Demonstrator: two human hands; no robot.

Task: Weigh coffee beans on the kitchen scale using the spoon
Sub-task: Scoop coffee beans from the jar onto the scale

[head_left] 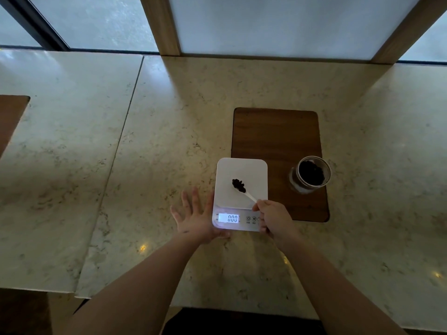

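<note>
A white kitchen scale (251,170) sits on the marble counter, its lit display (228,218) reading 0.00. My right hand (275,220) pinches the handle of a white spoon (250,196) over the scale's platform. The spoon's bowl carries a heap of dark coffee beans (239,185). My left hand (194,217) lies flat with fingers spread against the scale's left side, its thumb at the front corner. A glass jar of coffee beans (310,174) stands open to the right of the scale.
The jar stands on a dark wooden board (275,136) set into the marble counter (169,131), and the scale's right edge overlaps the board. Wooden window frames (160,25) rise at the back. Another brown panel (11,117) lies at the far left.
</note>
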